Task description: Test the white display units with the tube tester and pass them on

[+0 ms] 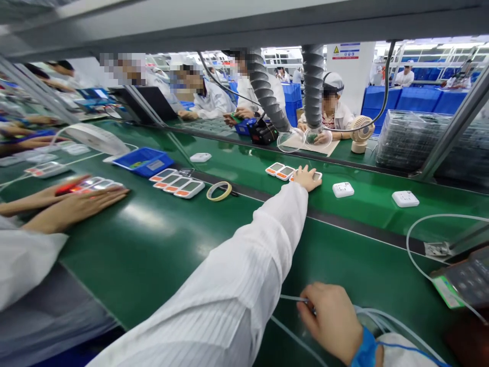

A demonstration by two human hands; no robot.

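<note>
My left hand reaches far forward with its fingers spread over a row of white and orange devices with grey screens on the green belt. The palm covers part of the row. Near the front edge, my right hand is curled, a blue band round its wrist, and its fingers close on a thin pale cable. To the right of my left hand lie two white square units, one nearer and one farther right.
Left of centre are another device row, a tape roll and a blue bin. A co-worker's hands rest on devices at far left. A dark instrument stands at right. Two grey hoses hang ahead.
</note>
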